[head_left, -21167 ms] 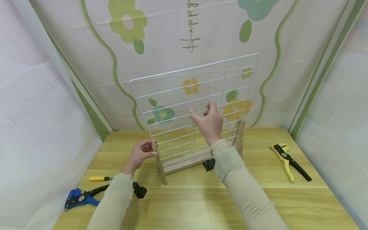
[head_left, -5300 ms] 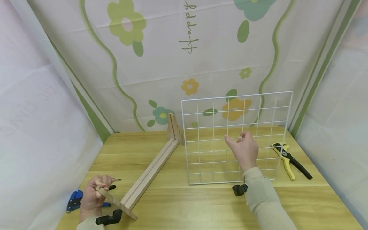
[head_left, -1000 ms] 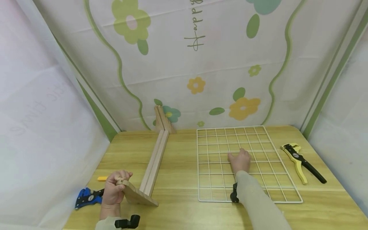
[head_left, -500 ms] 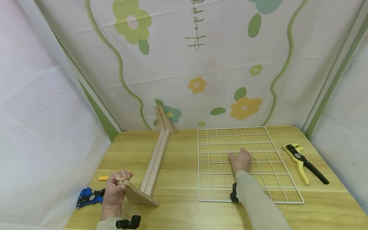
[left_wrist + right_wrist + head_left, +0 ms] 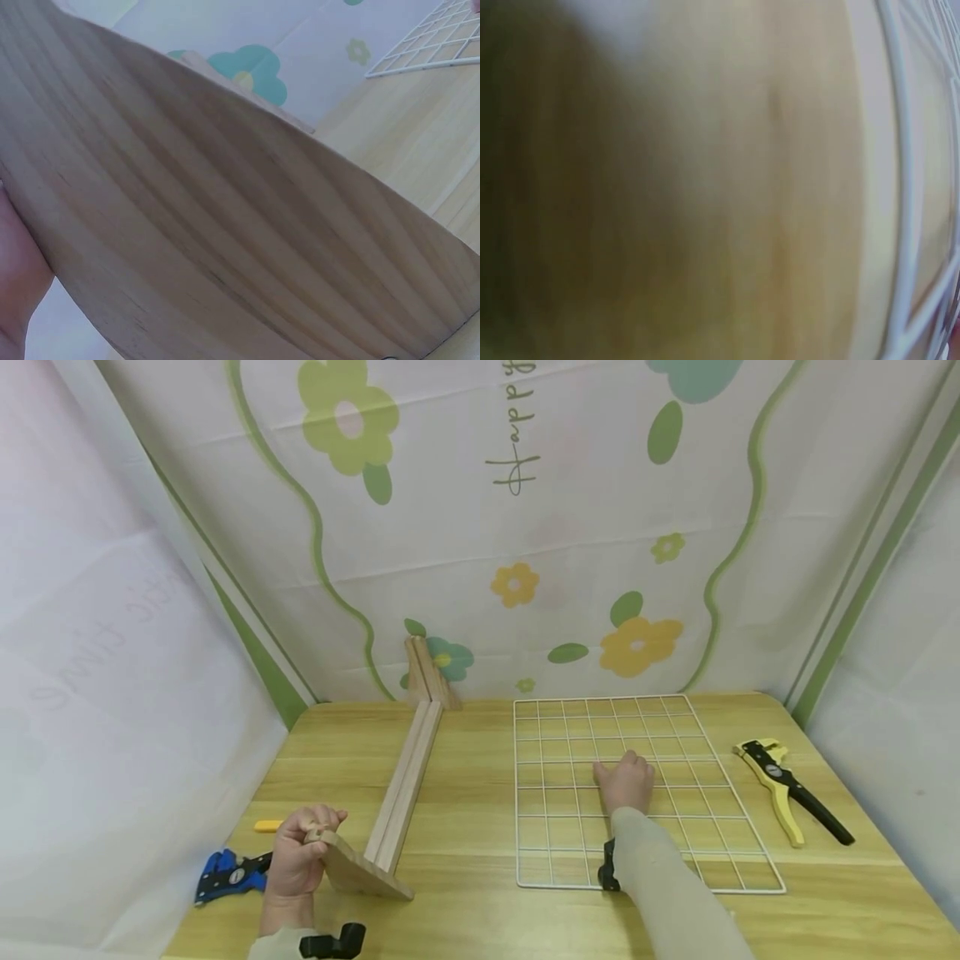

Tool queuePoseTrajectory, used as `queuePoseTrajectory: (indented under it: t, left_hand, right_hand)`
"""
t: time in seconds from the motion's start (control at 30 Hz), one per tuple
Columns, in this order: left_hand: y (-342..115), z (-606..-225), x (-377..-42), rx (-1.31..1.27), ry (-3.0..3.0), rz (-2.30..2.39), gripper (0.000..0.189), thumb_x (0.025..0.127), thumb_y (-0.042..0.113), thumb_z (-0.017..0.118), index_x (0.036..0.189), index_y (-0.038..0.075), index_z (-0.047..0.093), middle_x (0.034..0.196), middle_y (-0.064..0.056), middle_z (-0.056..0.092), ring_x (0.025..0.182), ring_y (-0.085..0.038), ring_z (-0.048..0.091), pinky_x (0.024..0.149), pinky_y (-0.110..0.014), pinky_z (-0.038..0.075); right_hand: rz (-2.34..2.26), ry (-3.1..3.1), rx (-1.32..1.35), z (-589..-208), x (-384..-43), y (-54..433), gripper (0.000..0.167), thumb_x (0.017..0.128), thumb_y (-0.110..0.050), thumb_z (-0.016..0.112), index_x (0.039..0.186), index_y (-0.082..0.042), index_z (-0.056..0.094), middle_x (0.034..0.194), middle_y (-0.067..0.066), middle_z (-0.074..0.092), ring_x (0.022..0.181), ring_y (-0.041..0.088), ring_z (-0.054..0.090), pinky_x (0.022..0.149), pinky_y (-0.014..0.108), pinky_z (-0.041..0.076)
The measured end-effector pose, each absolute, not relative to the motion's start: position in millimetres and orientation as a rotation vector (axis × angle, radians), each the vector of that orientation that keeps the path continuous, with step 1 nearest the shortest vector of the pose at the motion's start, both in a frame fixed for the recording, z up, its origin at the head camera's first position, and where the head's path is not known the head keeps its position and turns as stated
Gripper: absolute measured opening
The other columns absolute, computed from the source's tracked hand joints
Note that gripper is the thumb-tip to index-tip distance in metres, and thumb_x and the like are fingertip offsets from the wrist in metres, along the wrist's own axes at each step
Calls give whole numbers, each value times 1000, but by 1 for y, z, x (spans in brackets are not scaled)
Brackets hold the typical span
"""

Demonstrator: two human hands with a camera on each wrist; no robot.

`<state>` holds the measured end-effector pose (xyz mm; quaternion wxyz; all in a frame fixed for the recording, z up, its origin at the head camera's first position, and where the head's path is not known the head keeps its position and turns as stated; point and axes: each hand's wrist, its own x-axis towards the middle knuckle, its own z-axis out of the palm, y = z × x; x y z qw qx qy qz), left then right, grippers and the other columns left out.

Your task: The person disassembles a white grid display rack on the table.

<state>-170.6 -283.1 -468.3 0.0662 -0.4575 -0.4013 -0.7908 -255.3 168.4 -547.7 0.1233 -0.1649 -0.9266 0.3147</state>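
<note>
In the head view, my left hand [image 5: 294, 864] grips the top of the near end panel [image 5: 363, 875] of a wooden stand. The stand's grooved base bar [image 5: 405, 787] runs away from me to its far end panel [image 5: 429, 677], which stands upright near the back edge. That near panel [image 5: 225, 195] fills most of the left wrist view, with a bit of hand at its left. A white wire grid panel [image 5: 555, 788] lies flat on the table to the right. My right hand [image 5: 627, 783] holds it near its middle, fingers curled at the wires. The grid's edge wire [image 5: 906, 187] shows in the right wrist view.
Right of the grid lies a wire stripper [image 5: 780, 785] with yellow and black handles. At the left, partly behind my left hand, are a blue and black wire stripper [image 5: 231, 877] and a yellow screwdriver handle [image 5: 267, 826]. Printed fabric encloses the table [image 5: 480, 827].
Earlier the grid stood upright in the stand; then my right hand held it upright, apart at the right, with the stand turned lengthwise. Now it lies flat. Over the last second both hands stay put.
</note>
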Motion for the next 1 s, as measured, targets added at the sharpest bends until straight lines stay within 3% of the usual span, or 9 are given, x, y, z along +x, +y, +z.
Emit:
queuePoseTrajectory:
  t: [0.23,0.53,0.8,0.93,1.0]
  left_hand:
    - [-279,-467,-170,-1367,-1197,-2381,12,86,-13,53,84,-2,57,79,-8,50,68,-23,31,96,-34,40]
    - [-275,-467,-172,-1368,-1215,-2375,13,85,-14,53,82,-2,55,73,-9,39,68,-23,31,96,-34,40]
    - [-273,-469,-171,-1350,-1201,-2399,14,85,-15,52,81,-2,54,86,-5,57,71,-24,31,97,-34,40]
    - [-273,-469,-172,-1357,-1226,-2401,15,86,-15,51,81,-1,53,85,-5,55,72,-23,32,97,-34,40]
    - [-274,-470,-173,-1367,-1259,-2404,11,87,-12,51,86,-2,56,87,-4,57,74,-20,39,98,-35,40]
  right_hand:
    - [886,-2726,-475,-546,-255,169,54,86,-37,61,106,11,45,96,22,49,91,35,41,81,47,39]
    - [840,-2724,-459,-545,-255,169,53,86,-37,62,103,11,45,93,22,48,89,35,41,79,46,38]
    - [811,-2755,-406,-543,-257,170,56,87,-38,60,105,12,43,96,24,48,91,37,43,83,48,38]
    - [817,-2753,-422,-543,-258,171,57,86,-38,61,105,13,43,95,25,48,90,37,42,79,47,39]
    - [848,-2766,-434,-542,-258,172,59,86,-38,61,107,14,41,97,27,47,90,38,41,78,47,39]
